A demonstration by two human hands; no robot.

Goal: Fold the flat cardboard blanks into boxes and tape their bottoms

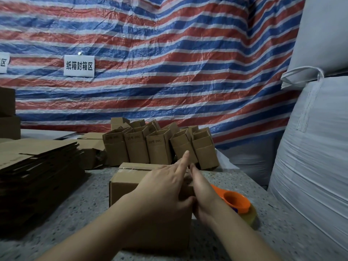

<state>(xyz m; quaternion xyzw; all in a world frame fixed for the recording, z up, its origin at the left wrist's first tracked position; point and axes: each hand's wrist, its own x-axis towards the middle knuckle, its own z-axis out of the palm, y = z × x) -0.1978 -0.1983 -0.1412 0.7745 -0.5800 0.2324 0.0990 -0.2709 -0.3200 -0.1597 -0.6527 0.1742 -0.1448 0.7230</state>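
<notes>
Cardboard box (pixel 131 185): one, two hands pressing, fingers (pixel 185 157) straight; one tape dispenser (pixel 237 202).

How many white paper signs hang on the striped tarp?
2: one full sign left of centre on the tarp, another cut off by the left frame edge.

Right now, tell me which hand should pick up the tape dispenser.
Right, probably. The right hand presses the box's right side, and the orange tape dispenser lies just beyond it on the table. The left hand rests flat on the box, farther off.
</notes>
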